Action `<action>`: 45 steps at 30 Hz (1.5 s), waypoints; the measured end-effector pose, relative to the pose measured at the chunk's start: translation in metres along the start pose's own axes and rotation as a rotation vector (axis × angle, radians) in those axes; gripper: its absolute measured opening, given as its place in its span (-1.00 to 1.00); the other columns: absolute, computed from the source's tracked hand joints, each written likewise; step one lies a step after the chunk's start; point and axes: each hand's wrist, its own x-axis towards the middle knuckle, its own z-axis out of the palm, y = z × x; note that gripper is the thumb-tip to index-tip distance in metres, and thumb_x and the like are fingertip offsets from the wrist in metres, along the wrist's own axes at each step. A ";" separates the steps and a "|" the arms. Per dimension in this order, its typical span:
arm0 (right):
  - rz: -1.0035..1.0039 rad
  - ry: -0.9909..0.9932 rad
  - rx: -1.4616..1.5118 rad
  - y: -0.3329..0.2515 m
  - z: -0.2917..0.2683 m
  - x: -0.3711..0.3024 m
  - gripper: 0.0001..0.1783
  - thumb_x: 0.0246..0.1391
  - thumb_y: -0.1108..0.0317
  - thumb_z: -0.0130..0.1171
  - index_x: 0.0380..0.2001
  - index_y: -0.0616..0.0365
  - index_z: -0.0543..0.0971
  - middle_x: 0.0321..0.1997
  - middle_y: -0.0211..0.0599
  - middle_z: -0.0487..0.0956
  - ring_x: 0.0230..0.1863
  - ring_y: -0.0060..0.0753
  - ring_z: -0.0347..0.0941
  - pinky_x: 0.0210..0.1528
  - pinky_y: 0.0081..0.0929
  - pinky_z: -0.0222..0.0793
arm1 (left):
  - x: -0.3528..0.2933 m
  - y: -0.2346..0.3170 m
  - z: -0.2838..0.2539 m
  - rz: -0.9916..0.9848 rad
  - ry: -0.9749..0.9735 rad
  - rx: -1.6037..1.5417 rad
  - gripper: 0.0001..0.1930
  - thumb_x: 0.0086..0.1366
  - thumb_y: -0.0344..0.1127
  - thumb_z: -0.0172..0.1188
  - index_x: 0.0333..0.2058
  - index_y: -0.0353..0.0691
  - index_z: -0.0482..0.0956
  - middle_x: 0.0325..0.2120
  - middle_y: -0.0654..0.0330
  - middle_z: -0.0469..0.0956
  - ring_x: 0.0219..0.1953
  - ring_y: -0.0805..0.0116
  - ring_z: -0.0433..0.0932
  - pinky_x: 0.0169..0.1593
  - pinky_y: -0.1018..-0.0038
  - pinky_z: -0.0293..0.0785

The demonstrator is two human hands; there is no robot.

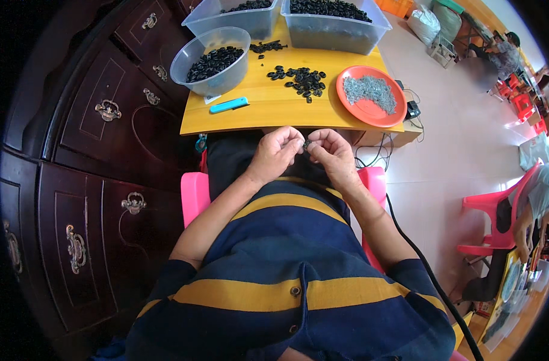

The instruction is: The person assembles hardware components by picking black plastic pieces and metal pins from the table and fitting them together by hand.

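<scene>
My left hand and my right hand meet over my lap, just short of the yellow table's front edge. Between their pinched fingertips is a small black part, mostly covered, so its exact kind does not show. Beyond my hands a loose pile of small black oval parts lies on the tabletop. To its right stands a red round tray holding many thin silvery metal pieces. A light blue utility knife rests near the left part of the table edge.
On the yellow table, a round clear tub and two rectangular clear bins hold black parts. Dark wooden drawers stand at my left. A black cable runs along my right. Other people sit farther right near a pink chair.
</scene>
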 end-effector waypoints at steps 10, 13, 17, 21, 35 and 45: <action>-0.002 -0.018 -0.011 0.003 -0.004 0.001 -0.80 0.19 0.52 0.21 -0.12 0.23 0.51 -0.36 -0.53 0.55 -0.37 -0.74 0.41 -0.30 -0.72 0.36 | -0.001 0.003 0.002 0.029 0.030 0.032 -0.88 0.42 -0.38 0.08 -0.28 -0.29 0.52 -0.52 0.33 0.52 -0.58 0.64 0.39 -0.49 0.65 0.35; -0.011 -0.019 -0.016 0.005 -0.004 0.001 -0.79 0.17 0.53 0.23 -0.13 0.20 0.52 -0.35 -0.54 0.56 -0.35 -0.74 0.43 -0.26 -0.72 0.36 | -0.001 0.002 0.001 0.039 0.011 0.051 -0.90 0.41 -0.41 0.08 -0.30 -0.29 0.52 -0.52 0.34 0.52 -0.58 0.65 0.38 -0.48 0.66 0.35; -0.021 -0.007 -0.033 0.008 -0.003 0.001 -0.80 0.16 0.54 0.24 -0.15 0.21 0.51 -0.35 -0.53 0.55 -0.36 -0.74 0.43 -0.28 -0.72 0.37 | -0.002 0.002 -0.001 0.075 0.032 0.153 -0.93 0.35 -0.45 0.12 -0.32 -0.32 0.52 -0.54 0.29 0.53 -0.55 0.59 0.44 -0.42 0.59 0.43; -0.062 0.029 -0.048 0.012 0.000 0.001 -0.82 0.13 0.56 0.25 -0.21 0.18 0.49 -0.37 -0.55 0.52 -0.36 -0.76 0.42 -0.29 -0.73 0.37 | -0.003 0.006 0.000 0.102 0.053 0.225 -0.95 0.30 -0.48 0.16 -0.34 -0.35 0.53 -0.54 0.21 0.57 -0.53 0.51 0.51 -0.38 0.51 0.47; -0.081 0.039 -0.020 0.011 0.000 0.004 -0.80 0.12 0.59 0.25 -0.26 0.13 0.46 -0.39 -0.56 0.50 -0.39 -0.75 0.40 -0.30 -0.73 0.36 | 0.002 0.005 -0.002 0.099 0.004 0.234 -0.93 0.36 -0.44 0.16 -0.26 -0.32 0.55 -0.50 0.31 0.54 -0.51 0.64 0.45 -0.41 0.64 0.41; 0.007 0.113 0.160 -0.005 -0.010 0.002 -0.79 0.15 0.53 0.23 -0.18 0.11 0.47 -0.39 -0.50 0.55 -0.45 -0.68 0.43 -0.38 -0.72 0.30 | 0.049 -0.001 -0.032 0.251 0.180 0.418 -0.74 0.24 -0.42 0.26 -0.09 -0.29 0.56 -0.42 0.18 0.61 -0.51 0.41 0.56 -0.37 0.47 0.50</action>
